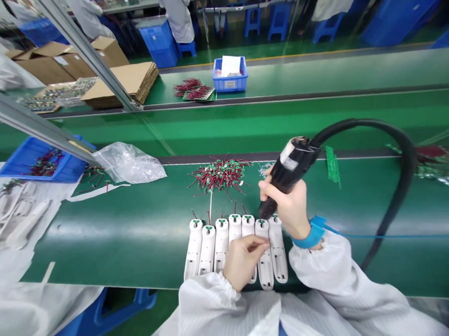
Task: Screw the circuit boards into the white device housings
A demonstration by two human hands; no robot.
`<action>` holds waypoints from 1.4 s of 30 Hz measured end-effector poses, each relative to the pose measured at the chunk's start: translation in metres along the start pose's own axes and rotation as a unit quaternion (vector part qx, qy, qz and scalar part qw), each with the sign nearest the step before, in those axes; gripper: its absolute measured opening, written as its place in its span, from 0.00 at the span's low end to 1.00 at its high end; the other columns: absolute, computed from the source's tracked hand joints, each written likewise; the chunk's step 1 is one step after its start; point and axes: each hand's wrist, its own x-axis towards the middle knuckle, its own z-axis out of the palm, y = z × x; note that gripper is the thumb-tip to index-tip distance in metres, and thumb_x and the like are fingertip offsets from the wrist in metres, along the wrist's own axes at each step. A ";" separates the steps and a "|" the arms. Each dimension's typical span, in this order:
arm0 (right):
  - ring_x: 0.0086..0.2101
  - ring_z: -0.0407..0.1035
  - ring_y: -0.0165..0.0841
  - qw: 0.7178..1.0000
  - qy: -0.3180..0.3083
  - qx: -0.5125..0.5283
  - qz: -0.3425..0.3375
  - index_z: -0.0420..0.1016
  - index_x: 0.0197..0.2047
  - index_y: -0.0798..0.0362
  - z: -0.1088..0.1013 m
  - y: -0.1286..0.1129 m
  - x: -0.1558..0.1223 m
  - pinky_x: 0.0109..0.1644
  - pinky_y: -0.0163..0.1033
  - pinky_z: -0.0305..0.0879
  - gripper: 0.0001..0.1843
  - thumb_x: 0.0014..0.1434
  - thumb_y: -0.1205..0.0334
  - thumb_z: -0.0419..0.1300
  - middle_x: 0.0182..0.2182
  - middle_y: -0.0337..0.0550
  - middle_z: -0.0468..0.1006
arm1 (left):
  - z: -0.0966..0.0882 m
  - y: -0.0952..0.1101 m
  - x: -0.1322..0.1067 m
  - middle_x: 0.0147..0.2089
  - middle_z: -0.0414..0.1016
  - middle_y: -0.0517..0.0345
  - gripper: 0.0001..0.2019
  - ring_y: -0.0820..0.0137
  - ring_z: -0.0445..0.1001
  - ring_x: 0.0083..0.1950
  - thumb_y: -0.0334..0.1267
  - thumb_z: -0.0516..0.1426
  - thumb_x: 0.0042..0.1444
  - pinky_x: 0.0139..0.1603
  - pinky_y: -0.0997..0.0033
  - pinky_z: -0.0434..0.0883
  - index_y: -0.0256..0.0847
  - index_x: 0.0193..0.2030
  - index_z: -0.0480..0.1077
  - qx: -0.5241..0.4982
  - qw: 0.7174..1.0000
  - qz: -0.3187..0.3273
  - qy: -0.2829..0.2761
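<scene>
My right hand [293, 206] is wrapped round a black electric screwdriver [290, 166], its thick cable arching off to the right. The tool's lower end points down at the top of a white plastic housing [266, 270] with a small green circuit board [261, 223] in its head. Over the middle of a row of several such housings is my left hand [242, 259], thumb and fingertips pinched together above that same housing. Whatever the pinch may hold is too small to make out. Red wires stick up from some of the housings.
Behind the row lies a heap of small boards with red wires [224, 177], beside small silvery parts [265, 169]. To the left are a clear plastic bag [132, 163], a blue bin [12, 167] and more white housings [28, 223]. A metal post [71, 34] slants across the left.
</scene>
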 end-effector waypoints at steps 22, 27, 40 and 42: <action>0.16 0.59 0.23 0.983 -0.074 0.166 0.010 0.72 0.40 0.51 -0.005 -0.040 -0.019 0.19 0.32 0.57 0.12 0.50 0.69 0.65 0.19 0.31 0.67 | -0.002 0.013 -0.001 0.32 0.83 0.55 0.07 0.68 0.76 0.33 0.38 0.64 0.49 0.38 0.71 0.71 0.37 0.32 0.80 -0.026 0.997 0.024 0.073; 0.16 0.60 0.23 0.982 -0.071 0.172 0.012 0.71 0.39 0.51 -0.006 -0.038 -0.019 0.20 0.32 0.57 0.12 0.51 0.69 0.65 0.20 0.31 0.67 | -0.002 0.017 -0.002 0.32 0.83 0.55 0.06 0.68 0.76 0.32 0.37 0.64 0.49 0.37 0.71 0.72 0.37 0.31 0.81 -0.019 0.996 0.036 0.074; 0.19 0.64 0.27 0.998 0.036 -0.014 -0.048 0.71 0.39 0.51 -0.020 -0.023 -0.004 0.27 0.38 0.63 0.13 0.50 0.68 0.66 0.20 0.31 0.70 | 0.006 0.027 -0.004 0.42 0.83 0.56 0.10 0.66 0.80 0.45 0.37 0.56 0.62 0.50 0.68 0.74 0.41 0.40 0.80 0.095 0.988 0.118 -0.010; 0.19 0.64 0.27 0.997 0.047 -0.022 -0.055 0.71 0.38 0.52 -0.020 -0.020 0.003 0.28 0.38 0.63 0.12 0.49 0.68 0.66 0.19 0.31 0.70 | 0.010 0.024 -0.004 0.43 0.83 0.55 0.10 0.65 0.80 0.49 0.37 0.56 0.62 0.53 0.68 0.73 0.41 0.39 0.79 0.162 0.972 0.145 -0.088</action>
